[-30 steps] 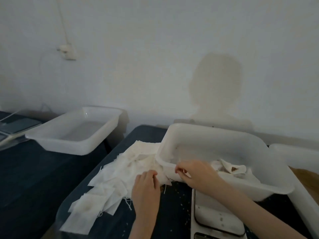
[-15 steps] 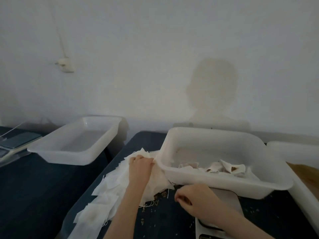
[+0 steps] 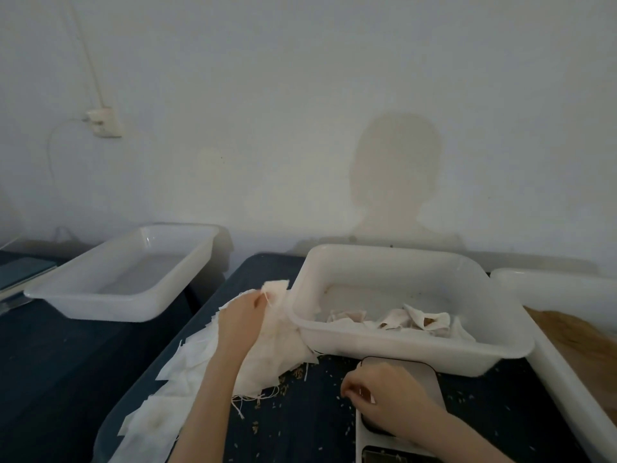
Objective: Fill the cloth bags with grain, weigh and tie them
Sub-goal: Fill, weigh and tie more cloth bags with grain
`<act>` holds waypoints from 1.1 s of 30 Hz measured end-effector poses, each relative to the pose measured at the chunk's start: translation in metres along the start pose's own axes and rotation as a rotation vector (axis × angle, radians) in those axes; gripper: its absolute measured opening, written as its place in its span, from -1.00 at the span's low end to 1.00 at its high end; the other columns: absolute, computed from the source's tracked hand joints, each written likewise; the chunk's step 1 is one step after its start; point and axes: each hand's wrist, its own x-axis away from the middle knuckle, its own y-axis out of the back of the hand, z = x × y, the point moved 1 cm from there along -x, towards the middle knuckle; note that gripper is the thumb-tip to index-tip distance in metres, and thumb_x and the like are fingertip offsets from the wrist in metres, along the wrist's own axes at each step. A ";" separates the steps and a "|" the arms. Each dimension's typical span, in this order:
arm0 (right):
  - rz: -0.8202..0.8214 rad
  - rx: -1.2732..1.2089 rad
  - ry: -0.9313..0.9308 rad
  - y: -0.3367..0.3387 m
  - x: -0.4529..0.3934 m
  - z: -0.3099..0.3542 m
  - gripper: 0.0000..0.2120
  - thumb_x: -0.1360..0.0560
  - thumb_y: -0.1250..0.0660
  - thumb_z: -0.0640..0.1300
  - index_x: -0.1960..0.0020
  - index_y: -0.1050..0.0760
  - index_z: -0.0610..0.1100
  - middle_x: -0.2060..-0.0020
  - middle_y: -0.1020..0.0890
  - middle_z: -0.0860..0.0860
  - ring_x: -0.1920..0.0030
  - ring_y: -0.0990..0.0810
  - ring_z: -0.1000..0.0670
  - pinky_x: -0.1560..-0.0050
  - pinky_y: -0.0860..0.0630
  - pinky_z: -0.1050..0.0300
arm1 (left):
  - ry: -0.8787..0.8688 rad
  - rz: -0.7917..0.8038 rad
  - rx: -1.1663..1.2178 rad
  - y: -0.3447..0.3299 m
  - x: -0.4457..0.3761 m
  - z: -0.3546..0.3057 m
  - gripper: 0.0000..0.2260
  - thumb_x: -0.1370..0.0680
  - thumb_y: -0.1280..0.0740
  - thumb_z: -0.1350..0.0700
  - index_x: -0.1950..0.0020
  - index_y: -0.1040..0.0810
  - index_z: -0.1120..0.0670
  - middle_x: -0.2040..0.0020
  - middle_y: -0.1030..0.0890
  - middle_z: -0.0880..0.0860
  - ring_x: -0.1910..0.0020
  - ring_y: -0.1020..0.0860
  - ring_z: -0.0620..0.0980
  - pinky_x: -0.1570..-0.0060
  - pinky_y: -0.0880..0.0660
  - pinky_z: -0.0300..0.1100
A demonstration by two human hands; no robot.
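Note:
A heap of flat white cloth bags [image 3: 187,372] lies on the dark table left of a white tub [image 3: 394,262]. My left hand [image 3: 242,324] pinches one cloth bag [image 3: 275,289] and holds its top corner up above the heap, beside the tub's left wall. Inside the tub lie several filled bags [image 3: 410,320] with brown grain showing at their mouths. My right hand [image 3: 384,392] rests with curled fingers on the white scale [image 3: 414,370] in front of the tub; what it holds cannot be made out. Brown grain [image 3: 581,342] fills a tub at the far right.
An empty white tub [image 3: 133,279] stands on a second dark table to the left, with a gap between the tables. Loose grains [image 3: 290,375] are scattered on the table by the scale. The wall with a socket [image 3: 103,123] is close behind.
My left hand moved from the near side of the heap to its far end and lifted one bag. My right hand left the tub's front rim and came down onto the scale.

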 end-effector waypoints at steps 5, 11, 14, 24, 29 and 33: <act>-0.014 -0.052 -0.056 0.005 0.004 0.000 -0.83 -0.53 -0.22 0.06 -0.04 -0.55 0.15 0.12 -0.60 0.18 0.12 -0.54 0.18 0.03 -0.51 0.22 | 0.135 -0.287 0.353 0.026 0.009 -0.016 -0.69 -0.62 -0.12 0.17 0.34 -0.35 0.17 0.42 -0.37 0.04 0.42 -0.31 -0.04 0.41 -0.21 -0.18; -0.178 -0.254 -0.172 0.038 0.013 0.000 -0.84 -0.55 -0.28 -0.02 0.08 -0.52 0.26 0.23 -0.60 0.25 0.15 -0.54 0.26 0.16 -0.48 0.36 | -0.045 0.002 0.674 0.041 0.028 -0.058 -0.70 -0.60 -0.20 0.12 0.31 -0.36 0.20 0.39 -0.34 0.01 0.39 -0.27 -0.10 0.32 -0.20 -0.17; -0.317 -0.370 -0.214 0.057 0.016 -0.007 -0.79 -0.59 -0.23 -0.06 0.03 -0.44 0.29 0.18 -0.61 0.19 0.19 -0.57 0.21 0.20 -0.51 0.30 | -0.174 0.359 0.683 0.026 0.042 -0.082 -0.72 -0.60 -0.22 0.04 0.27 -0.46 0.14 0.35 -0.43 -0.06 0.34 -0.37 -0.16 0.26 -0.29 -0.27; -0.364 -0.660 -0.302 0.085 0.032 -0.039 -0.76 -0.52 -0.36 -0.23 0.13 -0.61 0.12 0.47 -0.59 0.19 0.41 -0.51 0.23 0.38 -0.41 0.37 | -0.365 0.699 0.559 -0.030 0.072 -0.136 -0.75 -0.59 -0.22 -0.06 0.04 -0.60 0.07 0.12 -0.59 0.07 0.17 -0.53 0.02 0.14 -0.42 -0.19; -0.235 -0.762 -0.367 0.084 0.047 -0.049 -0.84 -0.52 -0.36 -0.11 0.03 -0.62 0.14 0.33 -0.64 -0.02 0.33 -0.56 0.13 0.29 -0.50 0.32 | -0.361 0.699 0.534 -0.038 0.080 -0.146 -0.66 -0.57 -0.23 -0.11 0.07 -0.58 0.15 0.28 -0.49 0.01 0.31 -0.41 -0.11 0.27 -0.34 -0.26; -0.235 -0.743 -0.357 0.085 0.056 -0.047 -0.88 -0.50 -0.39 -0.07 -0.03 -0.60 0.04 0.23 -0.71 0.05 0.24 -0.64 0.18 0.27 -0.52 0.36 | -0.386 0.658 0.522 -0.039 0.084 -0.153 -0.76 -0.58 -0.26 -0.04 0.23 -0.54 0.03 0.39 -0.42 -0.12 0.41 -0.33 -0.21 0.39 -0.25 -0.38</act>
